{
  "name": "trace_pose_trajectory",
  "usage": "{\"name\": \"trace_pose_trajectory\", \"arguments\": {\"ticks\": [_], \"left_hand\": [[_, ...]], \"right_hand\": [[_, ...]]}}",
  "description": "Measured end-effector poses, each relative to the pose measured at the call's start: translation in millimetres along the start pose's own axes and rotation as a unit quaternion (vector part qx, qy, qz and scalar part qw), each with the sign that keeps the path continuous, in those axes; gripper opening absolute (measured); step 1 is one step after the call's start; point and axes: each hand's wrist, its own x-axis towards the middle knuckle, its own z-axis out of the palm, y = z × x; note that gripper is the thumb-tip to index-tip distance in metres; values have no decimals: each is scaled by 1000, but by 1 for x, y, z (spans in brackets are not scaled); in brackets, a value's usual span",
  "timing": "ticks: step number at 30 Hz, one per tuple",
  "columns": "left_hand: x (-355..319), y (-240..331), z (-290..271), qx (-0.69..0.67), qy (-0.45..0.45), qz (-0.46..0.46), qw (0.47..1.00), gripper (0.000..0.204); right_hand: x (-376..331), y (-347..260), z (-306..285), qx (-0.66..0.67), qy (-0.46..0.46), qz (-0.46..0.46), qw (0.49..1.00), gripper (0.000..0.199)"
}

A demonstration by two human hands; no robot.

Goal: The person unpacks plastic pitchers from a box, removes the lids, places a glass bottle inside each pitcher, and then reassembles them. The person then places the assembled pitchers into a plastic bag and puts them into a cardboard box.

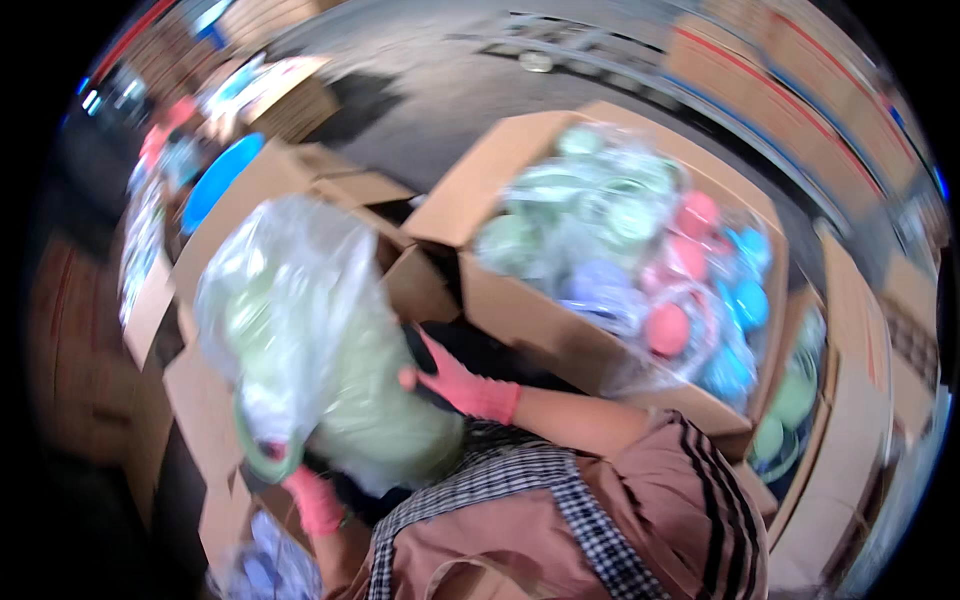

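In front of my body I hold a large clear bag of pale green plastic ware (375, 400), tilted and bulky; its exact kind is hard to make out through the film. My left hand (315, 498), in a pink glove, grips it from below at the lower left, beside a green ring-shaped rim or handle (268, 462); most of those fingers are hidden. My right hand (460, 382), in a pink glove with dark fingertips, presses against the bundle's right side, thumb toward me.
A large open carton (540, 310) ahead right holds bagged green, pink, blue and purple plastic ware. Another open carton (790, 440) with green pieces stands at the right. Cartons and a blue basin (222, 182) lie left. Stacked boxes (770, 110) line the far right beside a metal trolley (585, 50).
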Motion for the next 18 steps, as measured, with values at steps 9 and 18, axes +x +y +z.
{"name": "trace_pose_trajectory", "arguments": {"ticks": [9,18], "left_hand": [[-74,-20,-22,9,-166,6,986,35],[-65,-43,-17,22,-166,134,977,47]], "right_hand": [[-36,6,-31,-208,-239,191,929,68],[38,-26,-5,34,28,99,994,67]]}}
